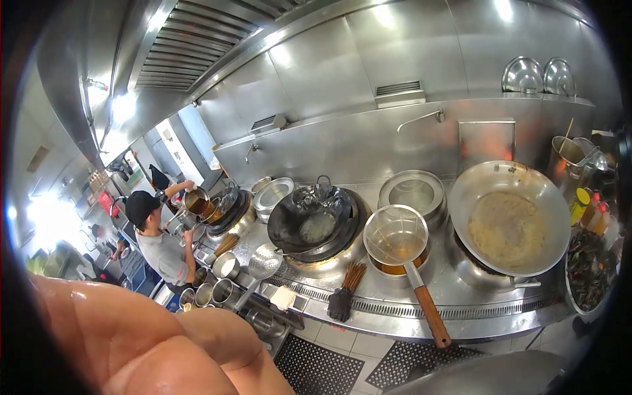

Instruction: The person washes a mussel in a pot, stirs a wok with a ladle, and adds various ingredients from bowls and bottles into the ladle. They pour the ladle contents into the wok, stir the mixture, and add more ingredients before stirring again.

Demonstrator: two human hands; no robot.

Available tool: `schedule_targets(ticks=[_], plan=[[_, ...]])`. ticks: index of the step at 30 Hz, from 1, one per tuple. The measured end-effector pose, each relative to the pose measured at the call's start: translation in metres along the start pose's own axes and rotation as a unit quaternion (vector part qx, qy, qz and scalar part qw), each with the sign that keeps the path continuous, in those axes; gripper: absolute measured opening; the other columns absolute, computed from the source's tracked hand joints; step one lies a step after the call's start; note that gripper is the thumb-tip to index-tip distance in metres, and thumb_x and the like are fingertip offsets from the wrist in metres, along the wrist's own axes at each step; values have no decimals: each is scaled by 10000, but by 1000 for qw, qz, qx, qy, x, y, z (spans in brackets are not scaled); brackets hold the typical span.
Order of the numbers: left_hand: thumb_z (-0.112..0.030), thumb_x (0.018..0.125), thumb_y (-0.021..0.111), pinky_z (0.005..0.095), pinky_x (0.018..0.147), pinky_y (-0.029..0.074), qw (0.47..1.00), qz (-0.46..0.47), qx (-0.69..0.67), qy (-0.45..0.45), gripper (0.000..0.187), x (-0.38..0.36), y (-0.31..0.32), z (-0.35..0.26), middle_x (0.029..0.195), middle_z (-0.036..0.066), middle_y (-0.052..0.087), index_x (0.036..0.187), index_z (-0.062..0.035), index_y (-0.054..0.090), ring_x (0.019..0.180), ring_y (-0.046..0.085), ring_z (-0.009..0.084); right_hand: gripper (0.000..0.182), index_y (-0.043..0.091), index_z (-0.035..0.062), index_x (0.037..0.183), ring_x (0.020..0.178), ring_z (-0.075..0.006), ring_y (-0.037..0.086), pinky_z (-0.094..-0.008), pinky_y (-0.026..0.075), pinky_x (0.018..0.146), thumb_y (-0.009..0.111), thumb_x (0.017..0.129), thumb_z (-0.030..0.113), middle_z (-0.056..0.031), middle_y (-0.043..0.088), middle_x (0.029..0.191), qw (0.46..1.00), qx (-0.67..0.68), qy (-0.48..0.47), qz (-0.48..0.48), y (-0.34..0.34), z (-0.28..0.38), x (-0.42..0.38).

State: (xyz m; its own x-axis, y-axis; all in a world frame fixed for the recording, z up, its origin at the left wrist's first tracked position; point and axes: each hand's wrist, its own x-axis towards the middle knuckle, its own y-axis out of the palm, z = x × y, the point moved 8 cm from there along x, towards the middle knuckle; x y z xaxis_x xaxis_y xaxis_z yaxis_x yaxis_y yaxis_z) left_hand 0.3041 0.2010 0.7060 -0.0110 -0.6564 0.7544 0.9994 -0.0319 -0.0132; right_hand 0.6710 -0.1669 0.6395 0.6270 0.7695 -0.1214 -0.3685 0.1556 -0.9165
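My left hand (pixel 145 336) looms very close to the camera at the lower left, its bare palm filling that corner. Its fingers lie outside the picture, so whether it holds anything is hidden. No part of my right hand shows. On the range ahead, a wire-mesh strainer (pixel 395 240) with a wooden handle rests across a pot of brown liquid. A pale wok (pixel 510 224) with a thin cloudy layer inside tilts at the right. In the middle, a dark wok (pixel 286 217) sits on its burner with some liquid at the bottom.
A co-worker (pixel 158 243) in a black cap tips a pot (pixel 196 201) over a far wok. A perforated ladle (pixel 265 262), a bamboo brush (pixel 345 289) and a white cloth (pixel 284 298) lie along the front edge. A tray of dark food (pixel 591 270) and bottles (pixel 598 217) stand right.
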Motion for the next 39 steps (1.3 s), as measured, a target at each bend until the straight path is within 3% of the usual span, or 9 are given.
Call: schedule_targets(ticks=[9, 15, 20, 26, 30, 31, 34, 36, 39], plan=[[-188, 846, 652, 376, 843, 475, 999, 13, -29, -9, 403, -7, 10, 6, 1133, 132, 634, 1198, 0, 589, 966, 604, 246, 313, 661, 0, 1047, 594, -92, 566, -260, 443, 523, 700, 756, 110, -13, 603, 713, 992, 125, 26, -14, 173, -37, 94], [-178, 840, 662, 376, 841, 477, 997, 7, -78, -17, 403, -11, 22, -4, 1129, 131, 637, 1196, -1, 592, 967, 605, 247, 639, 422, -49, 1368, 530, -134, 527, -262, 396, 454, 651, 775, 15, -65, 559, 768, 619, 776, -9, 120, 299, 52, 221], [-170, 835, 670, 377, 839, 479, 976, 123, -80, -162, 403, -70, 55, -7, 1126, 130, 640, 1194, -2, 595, 967, 605, 248, 708, 350, -56, 1418, 546, -157, 558, -287, 423, 440, 662, 785, 7, -90, 593, 755, 762, 648, -11, -10, 289, 54, 380], [-67, 852, 630, 483, 770, 495, 674, 484, -41, -557, 266, -329, 74, -95, 985, 208, 622, 1106, 7, 607, 872, 603, 396, 291, 546, -41, 1127, 443, -160, 513, -329, 421, 389, 591, 845, 14, -79, 563, 639, 937, 345, 38, -46, 284, 54, 527], [-208, 891, 552, 474, 634, 515, 383, 719, -35, -579, 240, -555, -71, -365, 763, 170, 644, 743, -51, 656, 686, 644, 343, 179, 557, -44, 1015, 423, -170, 508, -323, 425, 397, 586, 854, 28, -85, 551, 593, 955, 282, 79, -39, 308, 39, 596], [-254, 900, 550, 476, 610, 519, 406, 737, -62, -536, 269, -573, -104, -439, 788, 175, 668, 768, -65, 687, 665, 654, 342, 137, 551, -42, 960, 414, -183, 509, -321, 433, 403, 578, 845, 29, -84, 551, 588, 910, 403, 96, 31, 324, 40, 610], [-283, 875, 557, 443, 650, 530, 151, 684, -103, -706, 265, -544, -149, -524, 890, 195, 699, 819, -82, 721, 762, 671, 330, 65, 515, -55, 805, 479, -208, 528, -308, 469, 440, 554, 816, -4, -104, 543, 646, 735, 668, 77, 91, 339, 59, 641], [-273, 863, 572, 431, 653, 531, 116, 670, -135, -721, 245, -560, -168, -543, 881, 190, 698, 844, -74, 713, 760, 674, 319, 67, 490, -80, 789, 585, -213, 533, -299, 496, 488, 543, 809, -44, -127, 516, 734, 319, 924, 150, 150, 355, 87, 656], [-259, 846, 594, 414, 658, 534, 101, 668, -164, -719, 227, -594, -193, -528, 867, 183, 697, 881, -63, 701, 758, 678, 304, 124, 444, -72, 793, 609, -244, 554, -331, 537, 540, 563, 773, -47, -140, 511, 740, 284, 946, 88, 128, 349, 111, 700]])
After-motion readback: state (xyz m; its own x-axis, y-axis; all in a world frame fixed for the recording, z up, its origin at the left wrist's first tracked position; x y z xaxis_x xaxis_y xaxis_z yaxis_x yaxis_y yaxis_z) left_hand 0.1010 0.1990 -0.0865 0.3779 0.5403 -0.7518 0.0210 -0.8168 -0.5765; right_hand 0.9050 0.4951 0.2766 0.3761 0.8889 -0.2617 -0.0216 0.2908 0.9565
